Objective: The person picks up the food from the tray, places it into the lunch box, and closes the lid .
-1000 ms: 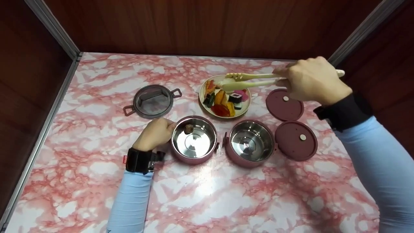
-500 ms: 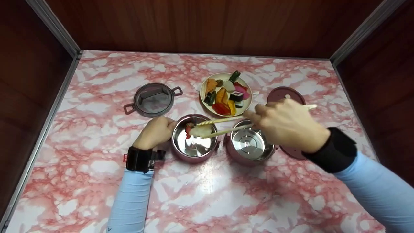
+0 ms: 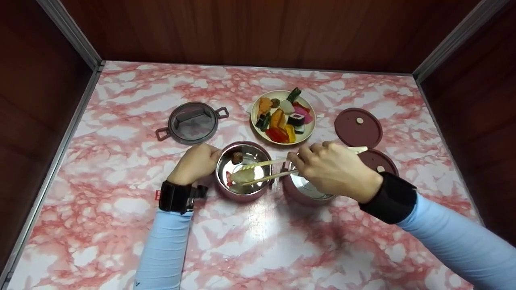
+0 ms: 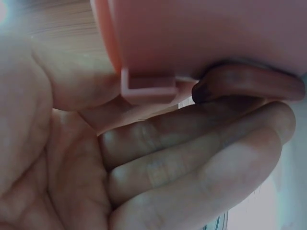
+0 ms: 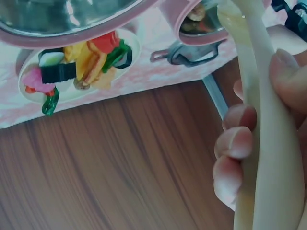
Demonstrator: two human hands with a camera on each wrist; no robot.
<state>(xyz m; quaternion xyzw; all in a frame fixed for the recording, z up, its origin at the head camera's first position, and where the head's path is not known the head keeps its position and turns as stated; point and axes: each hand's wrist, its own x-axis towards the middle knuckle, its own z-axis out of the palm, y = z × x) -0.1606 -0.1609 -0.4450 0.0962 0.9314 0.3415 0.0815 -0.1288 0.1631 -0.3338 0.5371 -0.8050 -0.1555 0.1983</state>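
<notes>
My left hand (image 3: 197, 163) grips the side of the left pink pot (image 3: 242, 196). In the left wrist view the thumb is near the rim and the fingers lie under a dark red handle (image 4: 249, 82). My right hand (image 3: 332, 169) grips cream tongs (image 3: 278, 161), reaching across the right pink pot (image 3: 300, 195). The tips of the tongs are inside the left pot. A red-ended piece of food (image 3: 229, 178) shows at these tips, the rest partly covered by them. A brown ball (image 3: 237, 157) lies near the pot's far wall.
Behind the pots stands a cream plate (image 3: 262, 136) with several colourful food pieces. A grey lid with two side handles (image 3: 192, 124) lies at the back left. On the right are two round maroon lids (image 3: 354, 131), the nearer one partly behind my right hand.
The tongs have moved from over the plate down to the left pot, bringing the red-ended food piece. My left hand has stayed at the pot.
</notes>
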